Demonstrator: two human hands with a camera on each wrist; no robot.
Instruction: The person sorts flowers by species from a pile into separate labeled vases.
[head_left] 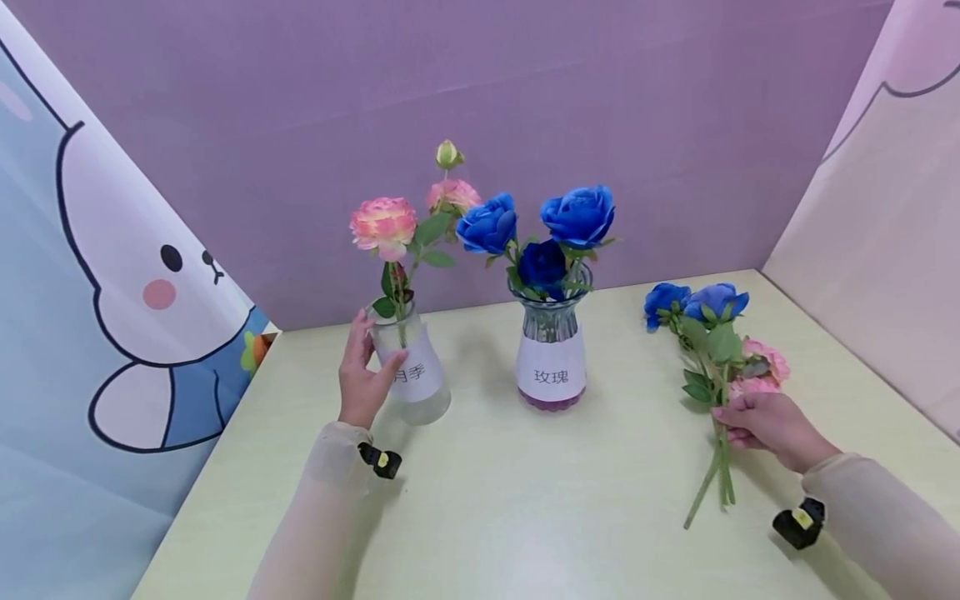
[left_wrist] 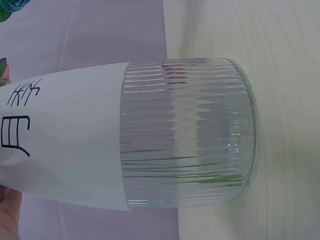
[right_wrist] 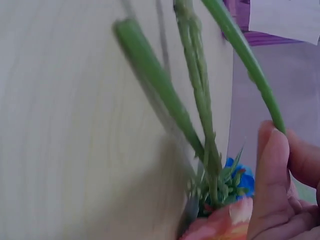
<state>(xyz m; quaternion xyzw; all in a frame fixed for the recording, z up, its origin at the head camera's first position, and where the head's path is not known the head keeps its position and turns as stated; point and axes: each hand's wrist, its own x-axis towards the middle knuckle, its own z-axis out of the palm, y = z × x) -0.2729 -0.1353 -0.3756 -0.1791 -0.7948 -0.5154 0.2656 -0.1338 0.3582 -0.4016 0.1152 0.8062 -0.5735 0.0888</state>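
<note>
In the head view, the left vase (head_left: 431, 408) is held upright on the table (head_left: 480, 508) by the left hand (head_left: 365, 379), the thumb being laid across the front by the label (head_left: 427, 377) and the fingers curved round the outer side. Pink flowers (head_left: 382, 227) are held in that vase; blue roses (head_left: 579, 215) are held in the right vase (head_left: 551, 392), near it. Well to the right, a loose bunch (head_left: 697, 492) is laid on the table, with blue blooms (head_left: 717, 302) at its far end and pink blooms (head_left: 767, 365) beside the right hand (head_left: 772, 429), by which a narrow pinch is made at the stems.

In the left wrist view, the left vase's base is seen flat on the table, with stalks (left_wrist: 220, 179) visible through the ribbed glass. A light, steady hold, without squeezing or tilting, would seem enough.

In the right wrist view, one stem (right_wrist: 252, 70) is pinched between thumb and finger, apart from the other stems (right_wrist: 150, 65) along the part shown. Which bloom is borne by it cannot be told. It would best be drawn out slowly along its length, so that leaves are not snagged or neighbours dragged.
</note>
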